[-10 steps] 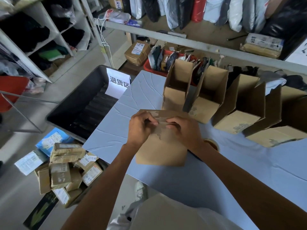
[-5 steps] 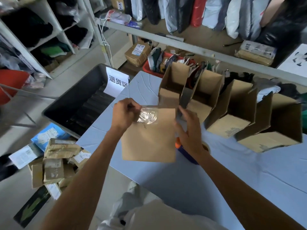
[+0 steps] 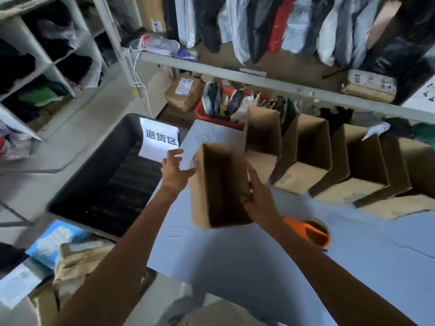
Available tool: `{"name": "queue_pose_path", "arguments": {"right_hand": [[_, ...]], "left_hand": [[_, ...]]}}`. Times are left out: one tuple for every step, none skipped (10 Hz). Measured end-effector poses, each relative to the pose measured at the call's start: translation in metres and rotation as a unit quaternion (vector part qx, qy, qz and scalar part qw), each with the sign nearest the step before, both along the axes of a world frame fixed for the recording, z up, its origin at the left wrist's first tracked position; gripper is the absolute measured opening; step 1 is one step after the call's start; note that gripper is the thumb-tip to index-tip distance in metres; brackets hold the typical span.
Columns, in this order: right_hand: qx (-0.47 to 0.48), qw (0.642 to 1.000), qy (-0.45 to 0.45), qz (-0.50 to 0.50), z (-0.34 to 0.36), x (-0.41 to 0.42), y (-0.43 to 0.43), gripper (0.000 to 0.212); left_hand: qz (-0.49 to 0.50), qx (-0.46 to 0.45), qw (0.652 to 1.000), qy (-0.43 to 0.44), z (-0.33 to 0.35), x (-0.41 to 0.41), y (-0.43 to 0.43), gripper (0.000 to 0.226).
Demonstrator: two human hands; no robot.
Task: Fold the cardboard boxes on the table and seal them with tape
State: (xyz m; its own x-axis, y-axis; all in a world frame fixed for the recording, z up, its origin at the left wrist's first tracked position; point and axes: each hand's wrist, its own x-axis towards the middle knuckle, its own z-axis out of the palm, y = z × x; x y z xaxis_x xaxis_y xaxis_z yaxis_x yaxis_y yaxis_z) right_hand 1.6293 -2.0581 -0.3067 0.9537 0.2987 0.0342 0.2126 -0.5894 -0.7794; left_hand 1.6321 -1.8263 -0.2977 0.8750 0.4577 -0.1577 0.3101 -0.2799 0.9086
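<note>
Turning the cardboard box (image 3: 219, 184) mouth-up above the table (image 3: 235, 267), right hand (image 3: 259, 198) clasping its right wall, left hand (image 3: 175, 171) spread at its left. Taped bottom up moments ago; judged sealed, next for the row of folded boxes (image 3: 313, 158).

We hold an open cardboard box (image 3: 219, 184) at the blue table (image 3: 259, 267): our left hand (image 3: 175, 170) presses its left side with spread fingers, our right hand (image 3: 257, 196) grips its right wall.

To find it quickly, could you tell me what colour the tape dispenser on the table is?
The tape dispenser is orange, clearest in the head view.
</note>
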Motion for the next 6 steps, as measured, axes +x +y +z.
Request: {"name": "queue_pose_path", "arguments": {"right_hand": [[-0.002,0.997,-0.015,-0.074,0.006,0.017,0.041,0.066],[-0.042,0.992,0.009,-0.118,0.016,0.035,0.069,0.05],[-0.034,0.994,-0.018,-0.103,0.024,0.058,0.095,0.052],[-0.026,0.997,-0.037,-0.067,0.034,0.09,0.116,0.05],[-0.072,0.989,-0.046,-0.119,0.035,0.12,0.129,0.061],[-0.195,0.977,-0.014,-0.079,0.026,0.132,0.126,0.09]], "left_hand": [[-0.062,-0.173,0.974,0.135,0.023,0.017,0.001,0.049],[-0.158,-0.064,0.971,0.168,0.034,0.032,0.011,0.06],[-0.186,0.049,0.971,0.14,0.035,0.06,0.028,0.074],[-0.179,-0.012,0.978,0.112,0.04,0.095,0.04,0.07],[-0.202,-0.03,0.974,0.097,0.033,0.126,0.046,0.059],[-0.208,-0.031,0.97,0.119,0.019,0.14,0.047,0.063]]}}
